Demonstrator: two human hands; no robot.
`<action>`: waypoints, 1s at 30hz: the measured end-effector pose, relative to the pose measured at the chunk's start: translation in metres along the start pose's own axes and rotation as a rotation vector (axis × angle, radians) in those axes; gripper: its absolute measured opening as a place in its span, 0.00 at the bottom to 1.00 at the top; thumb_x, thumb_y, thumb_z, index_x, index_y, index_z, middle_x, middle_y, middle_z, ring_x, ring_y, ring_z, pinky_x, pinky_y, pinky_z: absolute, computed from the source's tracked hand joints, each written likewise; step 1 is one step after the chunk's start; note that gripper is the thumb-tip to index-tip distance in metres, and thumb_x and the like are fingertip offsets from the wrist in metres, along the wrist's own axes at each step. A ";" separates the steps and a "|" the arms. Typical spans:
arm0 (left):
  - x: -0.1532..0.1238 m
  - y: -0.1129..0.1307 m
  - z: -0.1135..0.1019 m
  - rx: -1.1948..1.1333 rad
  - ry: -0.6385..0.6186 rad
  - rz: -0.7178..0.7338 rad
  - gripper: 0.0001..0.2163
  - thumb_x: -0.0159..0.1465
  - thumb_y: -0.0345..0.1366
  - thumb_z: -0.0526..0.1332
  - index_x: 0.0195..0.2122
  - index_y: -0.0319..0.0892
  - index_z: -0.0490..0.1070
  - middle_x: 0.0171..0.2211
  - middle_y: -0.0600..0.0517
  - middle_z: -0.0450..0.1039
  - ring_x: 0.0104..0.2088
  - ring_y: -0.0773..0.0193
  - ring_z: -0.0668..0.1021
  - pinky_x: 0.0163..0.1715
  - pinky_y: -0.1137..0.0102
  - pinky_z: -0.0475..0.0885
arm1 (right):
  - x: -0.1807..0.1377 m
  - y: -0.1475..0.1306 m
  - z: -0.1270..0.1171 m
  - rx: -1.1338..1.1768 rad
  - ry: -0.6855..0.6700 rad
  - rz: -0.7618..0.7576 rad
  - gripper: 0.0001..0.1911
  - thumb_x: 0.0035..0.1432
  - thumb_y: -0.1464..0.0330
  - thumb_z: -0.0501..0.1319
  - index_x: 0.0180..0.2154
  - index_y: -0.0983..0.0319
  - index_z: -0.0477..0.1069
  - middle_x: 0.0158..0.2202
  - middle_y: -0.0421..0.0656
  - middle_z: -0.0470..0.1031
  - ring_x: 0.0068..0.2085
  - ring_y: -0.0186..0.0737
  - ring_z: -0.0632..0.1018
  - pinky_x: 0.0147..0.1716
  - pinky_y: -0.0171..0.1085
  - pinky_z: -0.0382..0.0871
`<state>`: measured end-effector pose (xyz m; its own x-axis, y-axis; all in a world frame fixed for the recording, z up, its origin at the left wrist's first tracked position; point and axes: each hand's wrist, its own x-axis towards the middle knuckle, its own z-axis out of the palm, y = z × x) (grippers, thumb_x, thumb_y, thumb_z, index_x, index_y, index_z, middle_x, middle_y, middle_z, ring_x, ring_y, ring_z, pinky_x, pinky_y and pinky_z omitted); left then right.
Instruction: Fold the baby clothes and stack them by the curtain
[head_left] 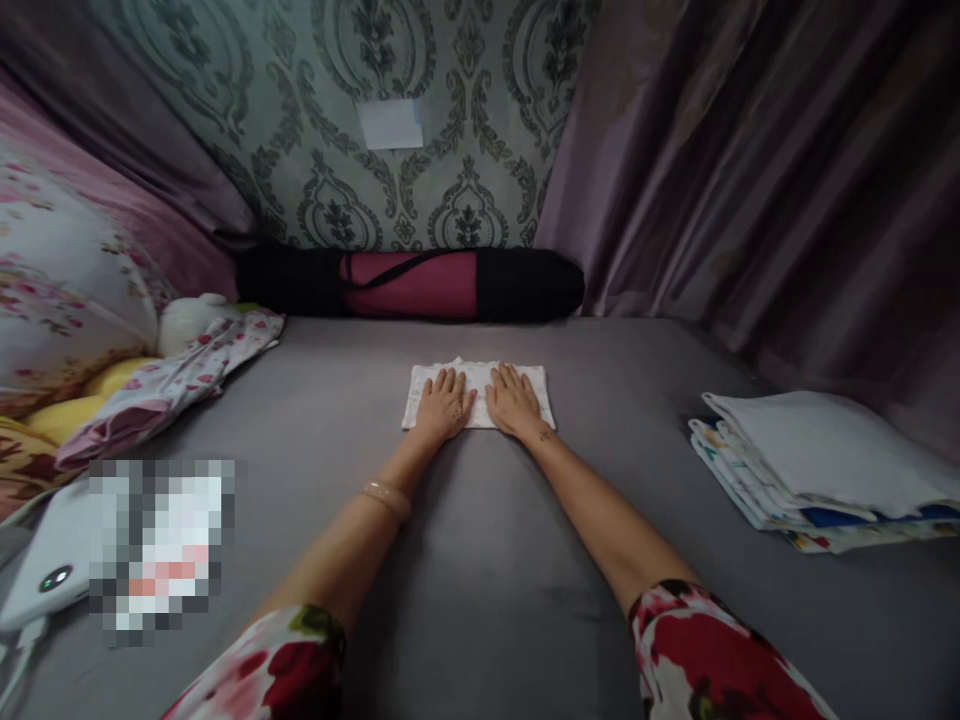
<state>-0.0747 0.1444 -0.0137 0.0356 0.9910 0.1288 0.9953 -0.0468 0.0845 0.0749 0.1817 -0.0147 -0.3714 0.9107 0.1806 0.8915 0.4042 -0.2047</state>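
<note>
A white cloth (480, 412) with a faint print lies folded into a flat rectangle on the grey sheet (487, 560). My left hand (444, 404) rests palm down on its left half, fingers stretched out. On the right half lies my right hand (514, 400), also flat with its fingers extended. Both hands touch the cloth without gripping it, and a strip of it shows between them. The parts under my palms are hidden.
Folded cloths (832, 455) form a stack at the right. To the left are a white power bank (60, 560) with a cable, a blurred-out item (176, 550) and a heart-print garment (187, 375). A black and maroon long bag (412, 283) lies along the patterned wall.
</note>
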 end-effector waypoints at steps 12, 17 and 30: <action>0.011 -0.002 -0.004 -0.087 0.064 0.018 0.24 0.72 0.41 0.39 0.65 0.38 0.58 0.67 0.45 0.56 0.67 0.56 0.57 0.65 0.58 0.51 | 0.005 -0.015 -0.005 -0.006 0.000 -0.029 0.28 0.68 0.65 0.43 0.64 0.71 0.57 0.68 0.53 0.53 0.68 0.49 0.53 0.65 0.50 0.41; 0.015 -0.002 0.003 -0.104 0.013 0.001 0.24 0.72 0.40 0.40 0.64 0.39 0.58 0.66 0.46 0.58 0.67 0.56 0.58 0.65 0.57 0.51 | 0.009 -0.027 0.004 0.009 -0.023 -0.071 0.28 0.68 0.66 0.41 0.65 0.68 0.56 0.68 0.49 0.55 0.68 0.45 0.53 0.65 0.47 0.42; 0.033 -0.026 -0.012 -0.157 -0.003 0.117 0.18 0.69 0.34 0.47 0.55 0.43 0.68 0.57 0.47 0.70 0.58 0.59 0.71 0.57 0.65 0.64 | 0.019 -0.005 -0.009 0.136 -0.068 -0.055 0.26 0.69 0.65 0.42 0.64 0.68 0.58 0.66 0.51 0.58 0.66 0.43 0.58 0.63 0.42 0.49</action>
<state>-0.1006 0.1773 0.0001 0.1512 0.9780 0.1438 0.9581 -0.1808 0.2221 0.0659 0.1966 -0.0017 -0.4399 0.8885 0.1309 0.8276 0.4576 -0.3251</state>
